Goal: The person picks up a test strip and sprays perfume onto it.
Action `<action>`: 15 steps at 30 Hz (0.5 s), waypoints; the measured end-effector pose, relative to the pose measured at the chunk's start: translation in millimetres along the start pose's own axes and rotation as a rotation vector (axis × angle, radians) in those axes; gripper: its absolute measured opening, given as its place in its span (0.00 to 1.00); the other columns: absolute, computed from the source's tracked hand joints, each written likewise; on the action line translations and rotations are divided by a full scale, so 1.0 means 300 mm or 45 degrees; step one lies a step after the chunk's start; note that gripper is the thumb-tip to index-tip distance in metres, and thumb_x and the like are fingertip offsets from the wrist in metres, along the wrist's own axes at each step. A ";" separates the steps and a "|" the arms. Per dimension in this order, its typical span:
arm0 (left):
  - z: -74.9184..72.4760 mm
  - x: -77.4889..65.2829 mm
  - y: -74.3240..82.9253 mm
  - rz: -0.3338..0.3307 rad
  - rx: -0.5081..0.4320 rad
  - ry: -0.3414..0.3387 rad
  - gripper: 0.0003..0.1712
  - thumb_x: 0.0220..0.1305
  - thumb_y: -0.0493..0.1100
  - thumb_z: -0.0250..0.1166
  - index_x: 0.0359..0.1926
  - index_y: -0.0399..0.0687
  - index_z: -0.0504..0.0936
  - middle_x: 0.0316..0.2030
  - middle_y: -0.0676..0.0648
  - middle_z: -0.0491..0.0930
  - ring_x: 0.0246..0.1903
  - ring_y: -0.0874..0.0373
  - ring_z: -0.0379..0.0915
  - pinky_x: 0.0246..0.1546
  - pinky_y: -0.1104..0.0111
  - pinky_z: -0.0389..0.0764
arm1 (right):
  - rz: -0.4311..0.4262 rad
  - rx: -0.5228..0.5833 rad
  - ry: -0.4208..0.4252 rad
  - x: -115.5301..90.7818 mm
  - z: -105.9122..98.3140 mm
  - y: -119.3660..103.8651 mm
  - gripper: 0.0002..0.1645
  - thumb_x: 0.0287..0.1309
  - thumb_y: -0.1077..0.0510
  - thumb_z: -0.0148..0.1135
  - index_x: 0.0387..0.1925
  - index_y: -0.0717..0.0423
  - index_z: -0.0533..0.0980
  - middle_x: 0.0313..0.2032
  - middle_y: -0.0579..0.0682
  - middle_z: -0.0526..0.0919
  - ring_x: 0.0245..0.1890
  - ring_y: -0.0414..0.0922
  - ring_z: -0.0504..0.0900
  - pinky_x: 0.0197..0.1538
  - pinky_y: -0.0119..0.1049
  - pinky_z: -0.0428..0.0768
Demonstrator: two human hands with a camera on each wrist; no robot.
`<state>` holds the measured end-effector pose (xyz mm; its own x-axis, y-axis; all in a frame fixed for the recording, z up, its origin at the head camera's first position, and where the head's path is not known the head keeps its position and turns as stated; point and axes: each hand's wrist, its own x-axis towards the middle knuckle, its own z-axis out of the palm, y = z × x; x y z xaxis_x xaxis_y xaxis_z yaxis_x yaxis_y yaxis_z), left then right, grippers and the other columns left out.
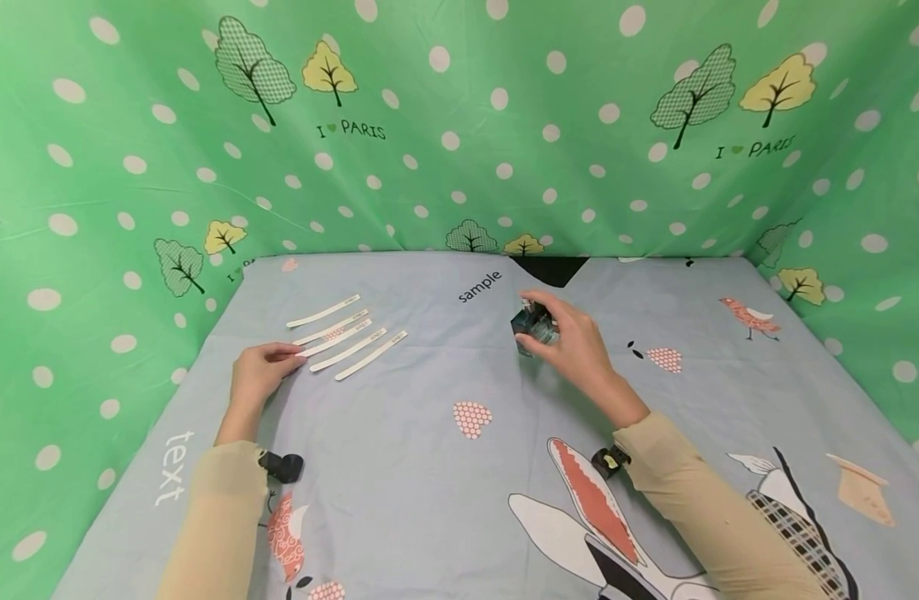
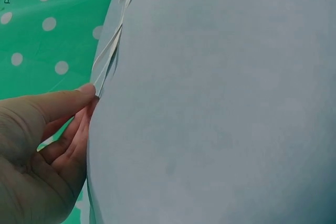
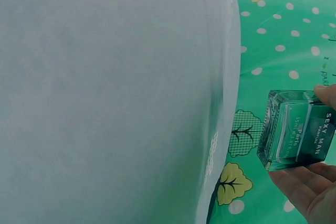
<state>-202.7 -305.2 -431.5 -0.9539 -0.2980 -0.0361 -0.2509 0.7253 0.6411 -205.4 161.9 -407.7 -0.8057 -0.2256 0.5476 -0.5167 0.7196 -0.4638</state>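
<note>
In the head view several narrow white paper strips point(image 1: 372, 356) with small print at one end lie side by side on the left of the cloth. My left hand point(image 1: 257, 379) pinches the near end of a middle strip point(image 1: 341, 337) between thumb and fingers; the left wrist view shows that pinch at the strip point(image 2: 104, 74) close up. Right of the middle, my right hand point(image 1: 582, 346) grips a dark teal glass perfume bottle point(image 1: 530, 327) between thumb and fingers. Tilted in the right wrist view, the bottle point(image 3: 294, 129) shows the words "SEXY MAN". Its spray top is partly covered by the hand.
A grey-blue printed cloth point(image 1: 414, 467) covers the table, with hearts, birds and lettering on it. Behind and at both sides hangs a green dotted curtain point(image 1: 459, 108). A small black device point(image 1: 282, 467) sits at the left wrist, and another point(image 1: 609, 461) at the right.
</note>
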 end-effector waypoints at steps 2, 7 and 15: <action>-0.003 0.001 -0.002 0.001 0.003 0.015 0.17 0.65 0.44 0.68 0.50 0.38 0.86 0.49 0.33 0.85 0.49 0.42 0.80 0.41 0.66 0.76 | 0.003 0.003 -0.001 -0.001 0.000 -0.001 0.37 0.53 0.51 0.76 0.64 0.42 0.72 0.57 0.57 0.83 0.39 0.53 0.86 0.36 0.47 0.85; -0.016 0.004 -0.003 0.036 -0.004 0.066 0.17 0.64 0.45 0.69 0.50 0.39 0.86 0.47 0.35 0.86 0.41 0.53 0.82 0.35 0.75 0.74 | 0.007 0.009 -0.001 -0.001 -0.001 -0.003 0.37 0.53 0.51 0.76 0.64 0.42 0.72 0.57 0.57 0.83 0.38 0.53 0.86 0.36 0.47 0.84; -0.041 0.012 0.012 0.055 -0.025 0.095 0.19 0.64 0.48 0.69 0.51 0.41 0.87 0.45 0.36 0.87 0.27 0.77 0.68 0.27 0.82 0.71 | 0.005 -0.003 -0.002 0.001 0.000 -0.005 0.37 0.52 0.51 0.76 0.64 0.42 0.73 0.55 0.58 0.84 0.35 0.51 0.85 0.33 0.45 0.83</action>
<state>-205.0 -311.4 -419.8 -0.9486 -0.3126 0.0488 -0.2057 0.7265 0.6556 -204.9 160.7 -406.8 -0.8082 -0.2237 0.5448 -0.5128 0.7223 -0.4641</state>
